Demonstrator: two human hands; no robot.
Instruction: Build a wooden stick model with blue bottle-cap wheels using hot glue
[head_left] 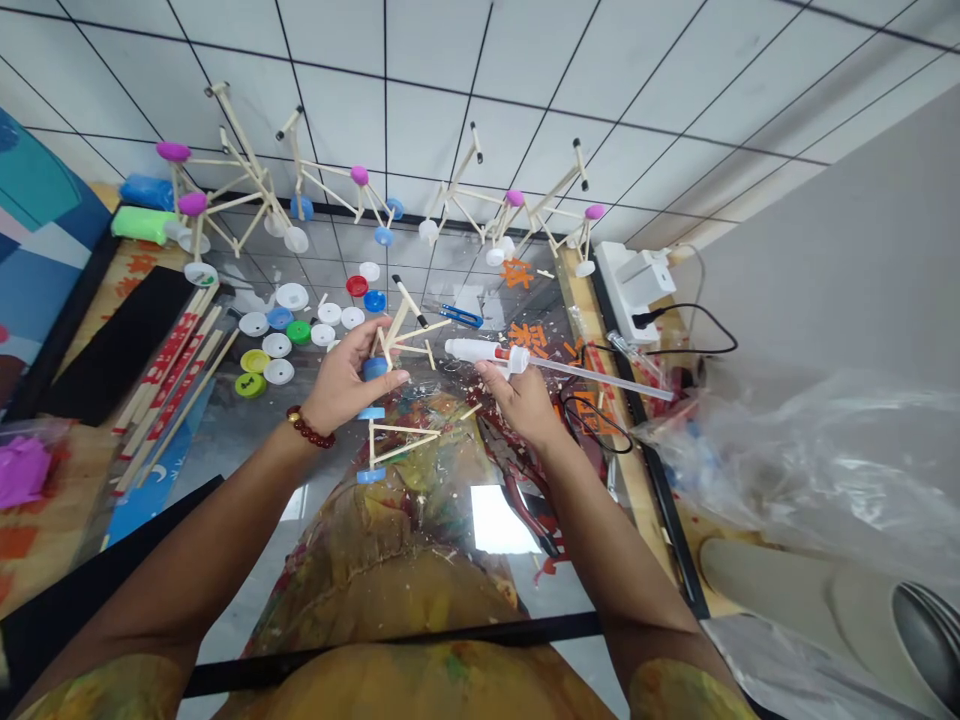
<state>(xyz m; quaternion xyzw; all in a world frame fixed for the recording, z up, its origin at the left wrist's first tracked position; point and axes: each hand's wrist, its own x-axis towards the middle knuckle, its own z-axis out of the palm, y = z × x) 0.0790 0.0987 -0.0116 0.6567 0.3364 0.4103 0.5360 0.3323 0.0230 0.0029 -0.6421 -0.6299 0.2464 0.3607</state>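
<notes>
A small stick frame (pixel 397 325) with a black-tipped crossbar is above the middle of the desk (pixel 259 425), the left hand's (pixel 349 375) fingers clamped on its near side, though whether the blue cap beneath them is joined to it is hard to tell. Just right of it, the right hand (pixel 523 400) has its fingers closed around a white glue gun (pixel 474 349), nozzle toward the frame. Nearer lies a triangular stick piece (pixel 405 430) with blue caps; beyond are blue snips (pixel 460 316), loose colored caps (pixel 292 296) and pink-seated stick bicycles (pixel 360 176).
</notes>
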